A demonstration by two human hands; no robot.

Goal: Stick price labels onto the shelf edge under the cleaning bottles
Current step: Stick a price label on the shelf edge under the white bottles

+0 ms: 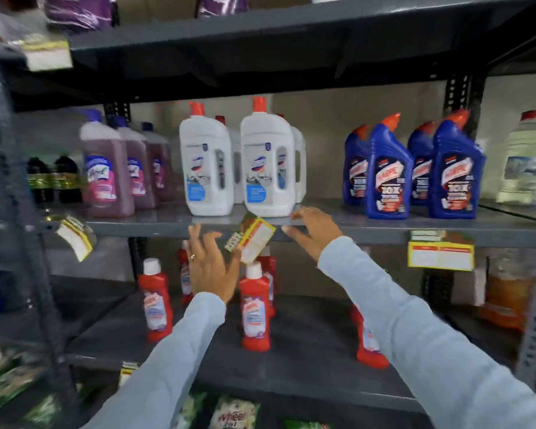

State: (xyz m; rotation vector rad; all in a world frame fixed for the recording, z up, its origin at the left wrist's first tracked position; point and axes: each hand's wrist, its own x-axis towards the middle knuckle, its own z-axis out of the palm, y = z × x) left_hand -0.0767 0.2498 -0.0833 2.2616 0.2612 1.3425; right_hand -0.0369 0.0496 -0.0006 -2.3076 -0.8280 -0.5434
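Note:
A yellow and white price label (256, 239) hangs tilted at the front of the grey shelf edge (369, 232), just under two white cleaning bottles (266, 162). My left hand (209, 264) is right beside the label's lower left, fingers spread; whether it touches the label I cannot tell. My right hand (311, 232) is to the label's right, its fingertips on the shelf top and its thumb against the edge. Another label (440, 253) sits flat on the edge under the blue bottles (387, 171). A third label (75, 236) dangles crooked under the pink bottles (106, 168).
Red bottles (254, 308) stand on the shelf below, close under my hands. A pale bottle (522, 159) is at far right, dark bottles (53, 178) at far left. An upper shelf (260, 32) carries purple packs. Green packets (232, 413) lie at the bottom.

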